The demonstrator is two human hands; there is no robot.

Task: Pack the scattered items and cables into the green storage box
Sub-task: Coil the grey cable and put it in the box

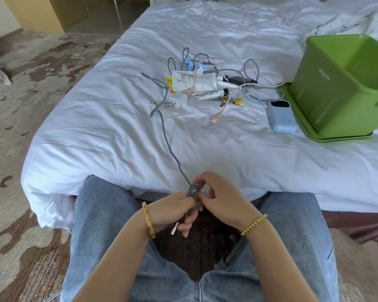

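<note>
A grey braided cable (170,147) runs from the pile on the white bed down to my lap. My left hand (175,211) grips a few coils of it, with the white plug end hanging below the palm. My right hand (218,194) pinches the cable's loop just above the left fingers. The green storage box (336,88) stands open on its green lid (301,125) at the bed's right. The scattered pile holds a white charger (177,98), a white pouch (192,80), tubes (212,94), a pink cable (218,113), keys (229,100) and a pale blue power bank (282,116).
The bed (109,136) fills the middle, its near edge against my knees in blue jeans. A patterned rug (15,131) covers the floor at left. A spotted pillow (347,22) lies behind the box. A yellow cabinet (42,12) stands far left.
</note>
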